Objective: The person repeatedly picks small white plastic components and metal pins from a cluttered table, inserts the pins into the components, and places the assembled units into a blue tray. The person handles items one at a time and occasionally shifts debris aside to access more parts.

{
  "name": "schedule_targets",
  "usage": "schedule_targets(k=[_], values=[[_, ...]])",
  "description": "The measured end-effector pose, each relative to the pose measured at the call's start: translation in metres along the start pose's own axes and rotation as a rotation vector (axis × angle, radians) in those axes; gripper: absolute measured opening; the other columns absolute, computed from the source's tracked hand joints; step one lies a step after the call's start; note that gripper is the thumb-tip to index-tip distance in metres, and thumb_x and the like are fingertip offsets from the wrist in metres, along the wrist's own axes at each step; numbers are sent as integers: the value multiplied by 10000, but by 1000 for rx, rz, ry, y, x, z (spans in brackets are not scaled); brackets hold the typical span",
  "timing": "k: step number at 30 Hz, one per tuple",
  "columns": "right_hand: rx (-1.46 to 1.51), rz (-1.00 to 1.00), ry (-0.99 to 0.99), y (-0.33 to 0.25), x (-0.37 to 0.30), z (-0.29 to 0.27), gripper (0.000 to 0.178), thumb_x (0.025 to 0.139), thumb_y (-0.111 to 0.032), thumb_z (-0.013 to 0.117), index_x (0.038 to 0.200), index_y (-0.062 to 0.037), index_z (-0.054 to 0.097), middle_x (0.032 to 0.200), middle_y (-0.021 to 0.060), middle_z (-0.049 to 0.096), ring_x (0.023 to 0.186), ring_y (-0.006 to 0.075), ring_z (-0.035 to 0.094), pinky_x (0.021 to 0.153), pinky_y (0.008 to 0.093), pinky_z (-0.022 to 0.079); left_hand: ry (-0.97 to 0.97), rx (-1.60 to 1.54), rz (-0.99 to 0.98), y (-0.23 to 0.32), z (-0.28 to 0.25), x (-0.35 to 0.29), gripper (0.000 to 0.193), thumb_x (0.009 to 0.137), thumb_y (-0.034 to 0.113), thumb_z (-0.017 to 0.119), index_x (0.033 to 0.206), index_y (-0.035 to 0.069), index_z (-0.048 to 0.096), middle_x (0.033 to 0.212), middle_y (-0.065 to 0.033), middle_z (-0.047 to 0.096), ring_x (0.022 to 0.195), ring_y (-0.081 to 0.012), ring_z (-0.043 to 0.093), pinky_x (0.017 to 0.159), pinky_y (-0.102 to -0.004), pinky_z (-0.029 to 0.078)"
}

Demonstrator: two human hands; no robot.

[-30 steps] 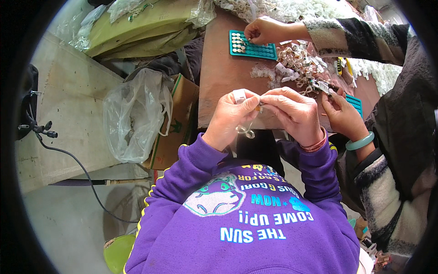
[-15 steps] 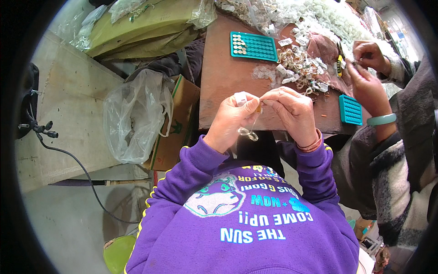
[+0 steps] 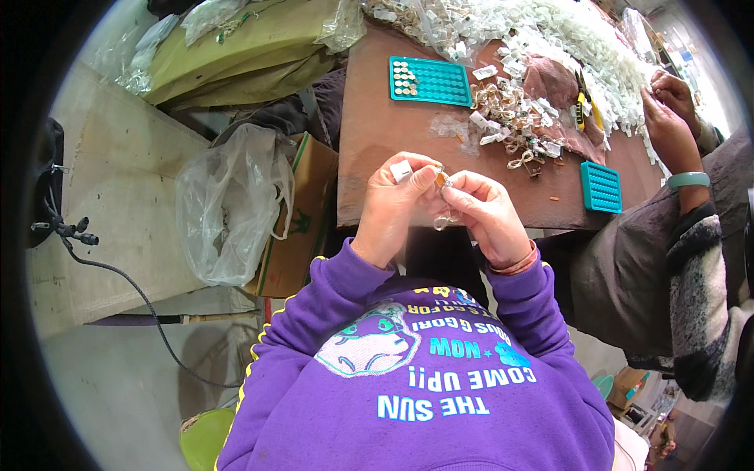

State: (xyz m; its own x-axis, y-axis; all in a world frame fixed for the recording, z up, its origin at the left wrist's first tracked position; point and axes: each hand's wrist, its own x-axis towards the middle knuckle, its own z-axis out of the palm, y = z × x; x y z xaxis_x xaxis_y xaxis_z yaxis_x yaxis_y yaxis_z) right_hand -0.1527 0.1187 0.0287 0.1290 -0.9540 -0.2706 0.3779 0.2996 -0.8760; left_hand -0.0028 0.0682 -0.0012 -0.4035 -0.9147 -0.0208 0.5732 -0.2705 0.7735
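Observation:
Just beyond the near edge of the brown table [image 3: 377,125], my left hand [image 3: 385,206] and my right hand [image 3: 498,223] meet with their fingertips nearly touching. My left hand pinches a pale looped cord [image 3: 442,223], whose loop hangs below the fingers. A white tag [image 3: 401,171] shows against its fingers, and a small orange-amber piece [image 3: 441,180] sticks out at the fingertips. My right thumb and forefinger are closed at that piece; what exactly they grip is too small to make out. A heap of similar tagged cords [image 3: 503,106] lies farther back.
A teal tray [image 3: 444,82] with pale round discs lies at the back, a smaller teal tray [image 3: 601,188] at right. Yellow-handled pliers [image 3: 580,114] rest on a cloth [image 3: 548,82]. A plastic bag [image 3: 228,212] and cardboard box [image 3: 305,220] stand left. Another person's hands [image 3: 674,106] work at right.
My right hand has come down and slightly left, its fingers curling in more. The hanging loop has shifted right, nearer it. The other person's hands have moved away to the right.

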Motion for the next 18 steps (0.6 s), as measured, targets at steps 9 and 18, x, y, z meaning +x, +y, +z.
schedule_targets(k=[9, 18], values=[[93, 86, -96, -2, 1, -13, 122, 887, -136, 638, 935, -27, 609, 799, 24, 637, 670, 132, 657, 612, 206, 482, -149, -159, -211, 0, -4, -1, 192, 944, 258, 615, 978, 69, 605, 900, 6, 626, 820, -53, 543, 753, -202, 414], [-30, 14, -25, -6, -2, -8, 157, 906, -165, 625, 921, -9, 627, 754, 47, 646, 631, 139, 655, 594, 225, 490, -29, 45, -111, -3, 2, 2, 161, 948, 201, 600, 949, 40, 594, 810, -5, 607, 671, -62, 498, 597, -230, 452]])
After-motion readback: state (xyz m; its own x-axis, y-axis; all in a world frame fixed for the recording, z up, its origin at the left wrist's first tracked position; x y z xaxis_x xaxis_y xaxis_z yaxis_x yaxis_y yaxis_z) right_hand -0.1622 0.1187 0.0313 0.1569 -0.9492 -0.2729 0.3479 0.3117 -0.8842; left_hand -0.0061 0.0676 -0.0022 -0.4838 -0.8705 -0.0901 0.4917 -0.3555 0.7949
